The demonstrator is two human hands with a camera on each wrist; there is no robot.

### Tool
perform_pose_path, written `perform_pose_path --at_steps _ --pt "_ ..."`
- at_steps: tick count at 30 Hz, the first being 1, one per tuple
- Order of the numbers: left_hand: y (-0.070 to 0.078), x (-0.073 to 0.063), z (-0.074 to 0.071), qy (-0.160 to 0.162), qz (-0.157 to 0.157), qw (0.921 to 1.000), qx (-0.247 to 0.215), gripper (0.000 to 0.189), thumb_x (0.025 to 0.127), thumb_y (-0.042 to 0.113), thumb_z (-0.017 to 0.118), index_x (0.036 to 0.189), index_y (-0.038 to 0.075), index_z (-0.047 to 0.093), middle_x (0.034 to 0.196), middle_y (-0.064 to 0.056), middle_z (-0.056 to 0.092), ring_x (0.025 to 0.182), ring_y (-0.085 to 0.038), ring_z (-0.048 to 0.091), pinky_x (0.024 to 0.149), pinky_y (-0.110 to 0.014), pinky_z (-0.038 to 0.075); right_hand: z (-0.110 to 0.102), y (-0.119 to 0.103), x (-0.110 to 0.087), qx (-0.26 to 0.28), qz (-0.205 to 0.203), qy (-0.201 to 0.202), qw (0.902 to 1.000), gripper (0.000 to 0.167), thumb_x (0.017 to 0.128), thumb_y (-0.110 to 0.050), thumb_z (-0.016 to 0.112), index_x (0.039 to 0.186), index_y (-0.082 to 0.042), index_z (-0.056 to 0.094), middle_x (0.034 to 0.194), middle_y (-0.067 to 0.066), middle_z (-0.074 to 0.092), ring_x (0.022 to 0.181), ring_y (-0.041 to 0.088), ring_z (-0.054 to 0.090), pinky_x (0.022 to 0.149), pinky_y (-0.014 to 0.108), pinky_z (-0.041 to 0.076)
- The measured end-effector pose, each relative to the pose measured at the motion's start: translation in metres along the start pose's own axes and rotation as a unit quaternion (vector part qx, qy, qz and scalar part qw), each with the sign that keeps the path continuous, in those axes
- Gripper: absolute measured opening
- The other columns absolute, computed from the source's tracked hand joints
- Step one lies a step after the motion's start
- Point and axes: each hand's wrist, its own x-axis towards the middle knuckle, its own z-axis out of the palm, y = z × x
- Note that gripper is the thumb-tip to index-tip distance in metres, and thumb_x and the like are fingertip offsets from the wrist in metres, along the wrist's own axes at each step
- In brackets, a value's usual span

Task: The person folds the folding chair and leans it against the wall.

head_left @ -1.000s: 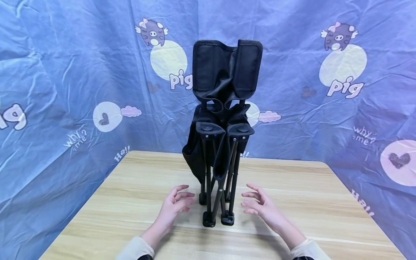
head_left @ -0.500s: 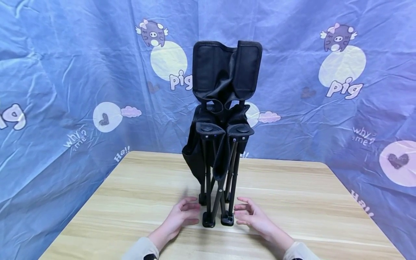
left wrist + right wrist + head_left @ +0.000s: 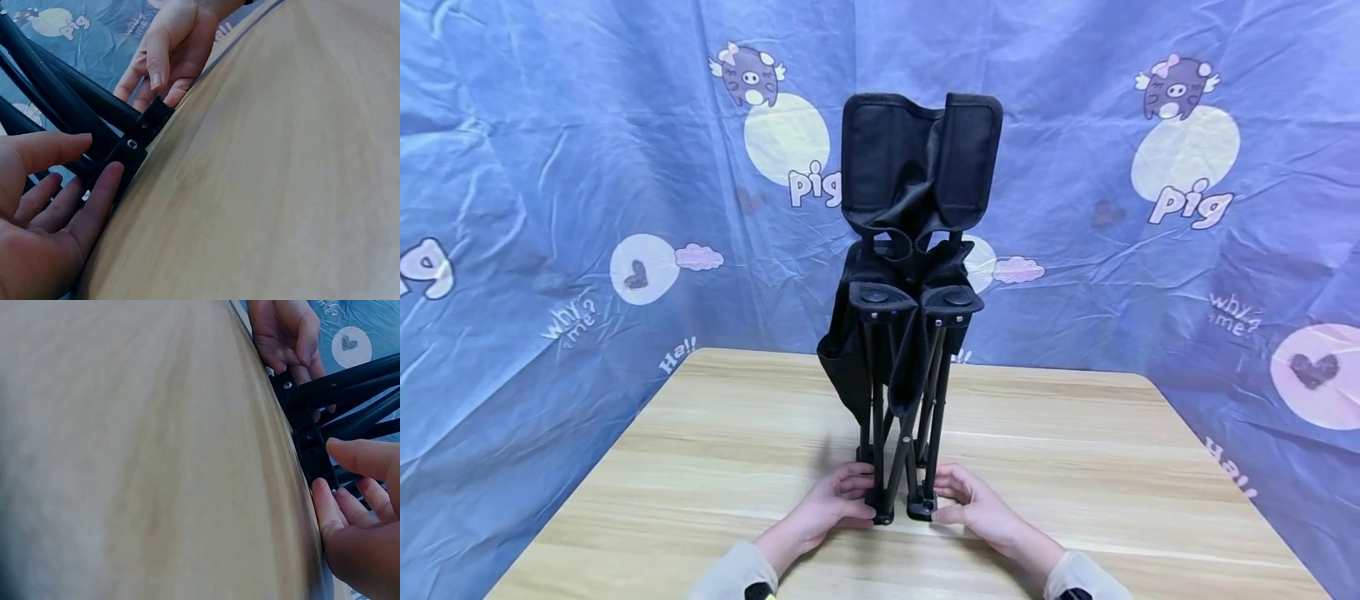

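Note:
A black folding camp chair (image 3: 895, 167) stands upright and folded on the table, its fabric bunched between dark metal legs (image 3: 936, 408). My left hand (image 3: 833, 504) is at the near left foot (image 3: 882, 508), thumb in front and fingers to the side. At the near right foot (image 3: 922, 507) is my right hand (image 3: 973, 504), placed as a mirror of the left. Up close in the left wrist view, the left fingers (image 3: 100, 200) are spread loosely about a plastic foot with a screw. The right thumb (image 3: 350, 453) meets the edge of a foot in the right wrist view.
The pale wood table (image 3: 700, 433) extends on both sides of the chair. Blue cloth (image 3: 587, 167) printed with pigs and words hangs behind and at the sides. Light sleeves (image 3: 737, 575) cover the forearms.
Both hands have moved inward and down, from apart on either side to right at the chair's near feet. The chair has stayed in place.

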Motion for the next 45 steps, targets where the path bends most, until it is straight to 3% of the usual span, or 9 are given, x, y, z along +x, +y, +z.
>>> perform_pose_path --at_steps 4,10,18,28,38,45 --pt "-0.001 0.0 0.002 0.008 0.018 0.9975 0.068 0.068 0.071 -0.017 0.068 0.134 -0.016 0.042 0.122 -0.018 0.062 0.118 -0.032 0.055 0.091 -0.036 0.054 0.0 0.001 0.001 -0.011 -0.004 -0.009 0.9999 0.062 0.078 0.005 0.07 0.134 0.013 0.043 0.131 0.026 0.056 0.125 0.042 0.049 0.109 0.06 0.034" --pt "-0.001 0.0 0.003 0.01 0.035 0.9913 0.126 0.064 0.069 -0.016 0.072 0.129 -0.013 0.049 0.12 -0.016 0.064 0.114 -0.03 0.057 0.098 -0.036 0.048 -0.001 0.002 0.005 -0.008 -0.02 -0.028 0.9994 0.059 0.075 0.01 0.07 0.129 0.013 0.045 0.123 0.025 0.06 0.117 0.033 0.055 0.1 0.044 0.047" --pt "-0.001 0.0 0.003 0.015 0.034 0.9906 0.132 0.063 0.07 -0.015 0.073 0.129 -0.011 0.051 0.121 -0.018 0.064 0.115 -0.032 0.057 0.098 -0.035 0.048 -0.001 -0.002 0.007 -0.03 -0.024 -0.03 0.9988 0.053 0.078 0.007 0.072 0.126 0.011 0.048 0.119 0.023 0.062 0.112 0.028 0.056 0.096 0.035 0.048" --pt "0.002 -0.002 0.007 0.018 0.039 0.9892 0.14 0.062 0.069 -0.016 0.072 0.128 -0.011 0.052 0.12 -0.019 0.064 0.115 -0.034 0.058 0.101 -0.043 0.046 0.001 -0.012 0.01 -0.078 -0.006 -0.019 0.9968 0.042 0.072 0.007 0.076 0.11 0.001 0.059 0.109 0.015 0.068 0.105 0.027 0.06 0.088 0.04 0.052" --pt "0.003 0.0 0.006 0.021 0.031 0.9881 0.149 0.064 0.067 -0.019 0.072 0.127 -0.01 0.051 0.119 -0.02 0.065 0.116 -0.039 0.057 0.103 -0.052 0.044 0.0 -0.013 0.021 -0.082 -0.001 -0.039 0.9959 0.045 0.067 0.01 0.076 0.11 0.007 0.06 0.102 0.011 0.069 0.1 0.024 0.062 0.094 0.042 0.046" --pt "0.004 0.011 0.009 0.016 0.029 0.9896 0.14 0.066 0.065 -0.024 0.07 0.127 -0.011 0.05 0.117 -0.019 0.064 0.114 -0.037 0.056 0.089 -0.043 0.056 -0.005 -0.012 0.025 -0.062 0.001 -0.045 0.997 0.046 0.066 0.016 0.075 0.109 0.012 0.059 0.093 0.006 0.066 0.086 0.018 0.059 0.074 0.027 0.056"
